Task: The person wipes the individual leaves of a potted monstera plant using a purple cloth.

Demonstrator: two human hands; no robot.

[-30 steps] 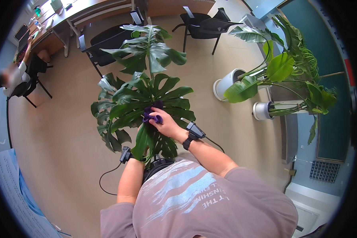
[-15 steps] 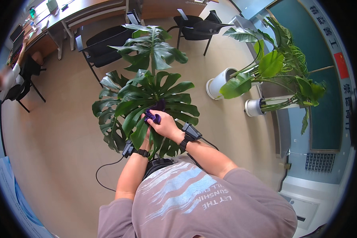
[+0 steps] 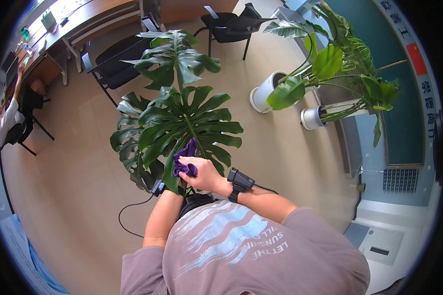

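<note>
Beige tiled floor; right hand (image 3: 204,173) presses fuzzy purple cloth (image 3: 186,158) on glossy split leaf (image 3: 182,123).

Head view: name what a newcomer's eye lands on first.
The big split-leaf plant fills the middle of the view, standing on the tan floor. The right hand presses a purple cloth on one of its broad leaves. Upper right, two more leafy plants rise from white pots.
</note>
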